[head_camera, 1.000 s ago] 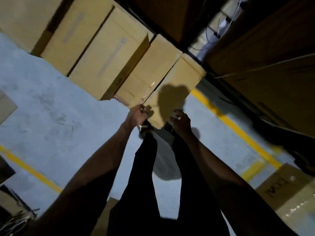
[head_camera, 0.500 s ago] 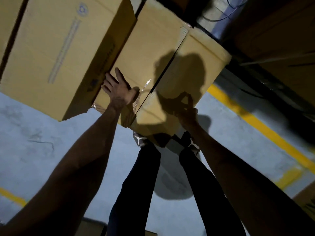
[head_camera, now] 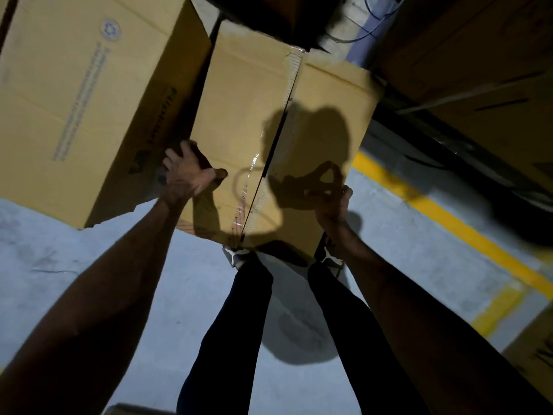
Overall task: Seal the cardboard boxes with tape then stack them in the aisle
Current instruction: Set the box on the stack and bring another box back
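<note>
A tan cardboard box [head_camera: 248, 115] stands on the floor in front of my feet, its two top flaps closed along a dark middle seam. Clear tape [head_camera: 294, 73] shines along the far part of the seam, and a loose clear strip curls near the front end. My left hand [head_camera: 187, 172] grips the box's left edge, fingers reaching over the side. My right hand [head_camera: 332, 205] is at the near right edge with curled fingers; what it holds is lost in shadow.
A larger printed cardboard box [head_camera: 74, 100] stands tight against the left side. Dark stacked boxes [head_camera: 478, 70] rise on the right behind a yellow floor line [head_camera: 449, 220]. Another box [head_camera: 535, 354] sits at the lower right. Grey concrete floor [head_camera: 59, 265] lies to the left.
I have leaned closer over the box. My left hand went from the near seam end to lying flat on the left flap, then to its left edge. My right hand stayed at the near right.
</note>
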The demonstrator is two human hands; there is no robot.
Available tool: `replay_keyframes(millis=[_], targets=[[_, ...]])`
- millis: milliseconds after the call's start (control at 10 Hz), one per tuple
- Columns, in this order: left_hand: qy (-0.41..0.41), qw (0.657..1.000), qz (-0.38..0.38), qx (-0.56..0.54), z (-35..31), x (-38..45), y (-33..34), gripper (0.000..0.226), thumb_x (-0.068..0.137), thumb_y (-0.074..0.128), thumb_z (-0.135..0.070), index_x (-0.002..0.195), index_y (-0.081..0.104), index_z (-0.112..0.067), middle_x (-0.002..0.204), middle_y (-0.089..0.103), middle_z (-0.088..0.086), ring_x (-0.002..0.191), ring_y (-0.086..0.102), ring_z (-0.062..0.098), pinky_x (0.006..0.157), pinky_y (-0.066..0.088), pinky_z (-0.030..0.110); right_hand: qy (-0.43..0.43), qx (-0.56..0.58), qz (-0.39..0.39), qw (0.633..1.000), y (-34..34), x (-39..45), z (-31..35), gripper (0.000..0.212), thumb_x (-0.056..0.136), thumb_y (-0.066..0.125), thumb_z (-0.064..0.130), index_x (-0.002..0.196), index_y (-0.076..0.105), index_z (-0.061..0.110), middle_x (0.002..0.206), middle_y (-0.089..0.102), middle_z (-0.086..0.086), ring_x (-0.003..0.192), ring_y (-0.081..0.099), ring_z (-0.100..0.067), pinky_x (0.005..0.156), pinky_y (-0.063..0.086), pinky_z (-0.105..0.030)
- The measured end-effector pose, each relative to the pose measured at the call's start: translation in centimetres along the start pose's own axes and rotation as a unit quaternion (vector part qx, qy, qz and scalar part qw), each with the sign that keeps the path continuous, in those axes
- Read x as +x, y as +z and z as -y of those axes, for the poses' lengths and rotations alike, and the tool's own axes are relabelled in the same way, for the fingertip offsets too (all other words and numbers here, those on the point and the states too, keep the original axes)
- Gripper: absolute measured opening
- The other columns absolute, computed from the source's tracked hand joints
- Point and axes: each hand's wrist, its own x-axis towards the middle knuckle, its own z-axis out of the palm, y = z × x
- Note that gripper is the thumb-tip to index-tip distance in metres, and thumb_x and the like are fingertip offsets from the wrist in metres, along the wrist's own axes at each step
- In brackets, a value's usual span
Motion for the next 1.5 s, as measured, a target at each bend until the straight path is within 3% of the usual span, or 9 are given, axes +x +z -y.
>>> replay_keyframes(millis=[100,200,300,400,600,800,900,1200,1500], targets=[[0.039,0.998,-0.009,-0.046,-1.3,1.8,-0.7,0.119,0.074,0.091,-0.031,0.162,0.010,-0.032,0.161,0.018,0.021,0.146,0.021,0.049,0.116,0.029,0.066,-0.037,-0.096,-0.034,0.994,-1.2,-2.2,3.2,0.087,0.092,0.074,0.001,0.160,0.020,0.005,0.133,0.045,0.000,0.096,0.057,0.006,0.080,0.046,-0.009],[0.047,0.995,0.015,-0.085,-3.9,2.4,-0.7,0.128,0.072,0.092,-0.034,0.160,0.000,-0.050,0.165,0.013,0.018,0.149,0.018,0.050,0.117,0.025,0.069,-0.070,-0.117,-0.075,0.988,-0.6,0.9,2.4,0.107,0.077,0.089,0.017,0.161,0.024,0.022,0.120,0.041,0.013,0.098,0.061,0.015,0.079,0.054,-0.013],[0.053,0.997,0.015,-0.049,-5.0,0.5,-0.4,0.125,0.068,0.091,-0.044,0.152,0.001,-0.065,0.165,0.008,0.020,0.148,0.017,0.052,0.114,0.026,0.071,-0.052,-0.123,-0.087,0.987,-0.5,-0.2,2.4,0.120,0.049,0.084,0.057,0.155,0.028,0.045,0.136,0.037,-0.007,0.110,0.063,-0.037,0.086,0.059,-0.050],[0.067,0.997,0.009,-0.036,-4.5,-4.1,-1.1,0.123,0.068,0.091,-0.048,0.152,0.003,-0.067,0.163,0.010,0.022,0.146,0.018,0.053,0.113,0.027,0.069,-0.029,-0.181,-0.111,0.977,-1.9,-3.9,3.0,0.130,0.041,0.080,0.067,0.157,0.025,0.045,0.138,0.037,-0.013,0.108,0.061,-0.043,0.086,0.058,-0.051],[0.119,0.993,-0.009,0.010,-5.9,-19.9,-7.5,0.117,0.063,0.074,-0.064,0.156,0.003,-0.061,0.163,0.015,0.028,0.141,0.021,0.061,0.114,0.024,0.072,-0.034,-0.203,-0.110,0.972,-8.3,-20.0,7.7,0.133,0.054,0.095,0.064,0.160,0.016,0.054,0.159,0.020,-0.016,0.134,0.040,-0.046,0.109,0.040,-0.057],[0.139,0.988,-0.055,-0.039,-7.1,-38.0,-15.3,0.099,0.074,0.076,-0.064,0.153,0.016,-0.064,0.159,0.021,0.026,0.143,0.020,0.053,0.115,0.024,0.067,-0.141,-0.245,-0.125,0.951,-16.7,-37.4,13.7,0.128,0.058,0.087,0.075,0.163,0.020,0.044,0.157,0.021,-0.027,0.136,0.033,-0.050,0.108,0.032,-0.057],[0.121,0.985,-0.101,-0.072,-6.5,-46.4,-17.6,0.102,0.063,0.070,-0.071,0.154,0.022,-0.061,0.148,0.032,0.028,0.141,0.024,0.047,0.112,0.032,0.064,-0.195,-0.262,-0.110,0.939,-19.8,-44.0,15.5,0.121,0.063,0.086,0.074,0.161,0.021,0.049,0.164,0.011,-0.026,0.148,0.019,-0.048,0.116,0.025,-0.058],[0.049,0.935,-0.300,-0.184,-1.2,-71.9,-16.7,0.098,0.065,0.069,-0.064,0.155,0.029,-0.056,0.157,0.021,0.024,0.143,0.019,0.043,0.117,0.031,0.061,-0.433,-0.318,-0.057,0.841,-25.2,-60.9,17.1,0.114,0.065,0.084,0.072,0.159,0.021,0.052,0.163,0.011,-0.020,0.142,0.023,-0.043,0.113,0.032,-0.057],[-0.125,0.823,-0.469,-0.294,10.2,-89.2,-14.8,0.096,0.063,0.072,-0.056,0.152,0.033,-0.059,0.155,0.024,0.019,0.144,0.019,0.033,0.116,0.034,0.055,-0.589,-0.364,0.090,0.716,-17.5,-74.5,17.1,0.114,0.058,0.068,0.090,0.157,0.033,0.048,0.158,0.020,-0.025,0.144,0.024,-0.045,0.113,0.031,-0.061]])
